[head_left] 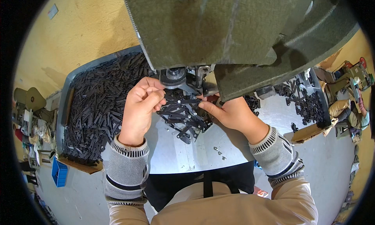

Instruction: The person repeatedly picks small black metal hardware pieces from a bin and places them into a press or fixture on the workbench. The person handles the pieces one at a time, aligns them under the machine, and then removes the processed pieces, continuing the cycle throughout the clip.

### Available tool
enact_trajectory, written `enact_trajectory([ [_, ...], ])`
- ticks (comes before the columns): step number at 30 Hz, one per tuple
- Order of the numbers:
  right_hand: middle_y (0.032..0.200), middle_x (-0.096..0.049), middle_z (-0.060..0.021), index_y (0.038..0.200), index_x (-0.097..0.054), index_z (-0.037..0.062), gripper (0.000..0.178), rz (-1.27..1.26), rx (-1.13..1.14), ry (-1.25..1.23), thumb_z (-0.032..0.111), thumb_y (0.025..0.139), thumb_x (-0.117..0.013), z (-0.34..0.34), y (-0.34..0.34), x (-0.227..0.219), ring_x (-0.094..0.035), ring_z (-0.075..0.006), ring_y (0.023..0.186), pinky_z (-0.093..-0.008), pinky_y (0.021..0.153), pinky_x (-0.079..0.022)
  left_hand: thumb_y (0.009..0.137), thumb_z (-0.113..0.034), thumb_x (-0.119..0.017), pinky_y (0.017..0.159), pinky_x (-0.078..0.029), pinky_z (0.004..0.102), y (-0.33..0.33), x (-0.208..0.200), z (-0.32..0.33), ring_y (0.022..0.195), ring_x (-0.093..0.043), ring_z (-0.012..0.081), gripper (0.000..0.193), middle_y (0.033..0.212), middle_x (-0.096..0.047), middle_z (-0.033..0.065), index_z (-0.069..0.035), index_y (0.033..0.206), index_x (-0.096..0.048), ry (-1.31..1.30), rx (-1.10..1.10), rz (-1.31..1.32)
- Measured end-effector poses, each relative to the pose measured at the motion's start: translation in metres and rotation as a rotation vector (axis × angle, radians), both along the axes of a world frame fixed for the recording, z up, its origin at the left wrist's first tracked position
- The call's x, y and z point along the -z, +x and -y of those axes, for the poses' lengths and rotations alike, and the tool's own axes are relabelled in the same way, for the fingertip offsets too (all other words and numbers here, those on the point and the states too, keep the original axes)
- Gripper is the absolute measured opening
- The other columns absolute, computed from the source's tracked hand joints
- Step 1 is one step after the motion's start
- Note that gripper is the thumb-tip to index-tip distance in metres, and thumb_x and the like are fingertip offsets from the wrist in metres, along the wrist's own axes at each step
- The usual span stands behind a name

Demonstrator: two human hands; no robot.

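My left hand (142,106) is closed, thumb against curled fingers, at the left end of a flat black metal strip (183,101). From the other side my right hand (236,113) pinches the strip's right end between thumb and fingers; some of its fingertips are hidden. The strip lies level just below the tooling (174,77) of a large olive-green machine (195,33). Under and in front of it, a loose heap of black jointed strips (187,121) with shiny rivets rests on the metal worktable (168,154).
A grey-rimmed tray (64,96) at left is heaped with black strips. Small black parts (308,106) are piled at right beside a cardboard edge (310,133). Small metal bits (219,152) lie near the table's front. A blue crate (59,173) stands on the floor; a person (364,113) sits far right.
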State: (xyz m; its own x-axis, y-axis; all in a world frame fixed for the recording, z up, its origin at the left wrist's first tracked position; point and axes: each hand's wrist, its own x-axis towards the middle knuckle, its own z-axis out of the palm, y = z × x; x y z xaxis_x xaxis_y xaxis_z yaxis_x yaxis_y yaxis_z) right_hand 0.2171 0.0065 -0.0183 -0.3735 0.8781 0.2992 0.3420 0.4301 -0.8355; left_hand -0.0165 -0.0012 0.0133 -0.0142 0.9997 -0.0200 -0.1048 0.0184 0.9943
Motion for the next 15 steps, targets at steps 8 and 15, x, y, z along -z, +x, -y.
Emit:
enact_trajectory([
  [8,0.082,-0.067,-0.009,0.096,-0.065,-0.0027,0.019,0.134,0.008,-0.03,0.011,0.083,-0.07,0.003,-0.002,-0.009,-0.064,-0.0147,0.076,-0.0279,0.069,-0.05,0.084,-0.001,-0.056,0.055,-0.04,0.0186,-0.001,0.004,-0.003,0.063,-0.053,0.0064,0.009,0.072,-0.057,-0.0004,-0.001,0.092,-0.058,-0.025,0.041,-0.041],
  [15,0.099,-0.068,-0.0152,0.102,-0.062,-0.0019,0.027,-0.004,0.29,0.296,-0.003,0.076,-0.065,-0.017,0.041,-0.017,-0.066,-0.024,0.091,-0.0335,0.079,-0.05,0.083,-0.002,-0.057,0.057,-0.046,0.0231,-0.01,0.01,-0.006,0.065,-0.058,0.0115,0.015,0.074,-0.061,0.0059,0.003,0.097,-0.056,-0.039,0.171,-0.426],
])
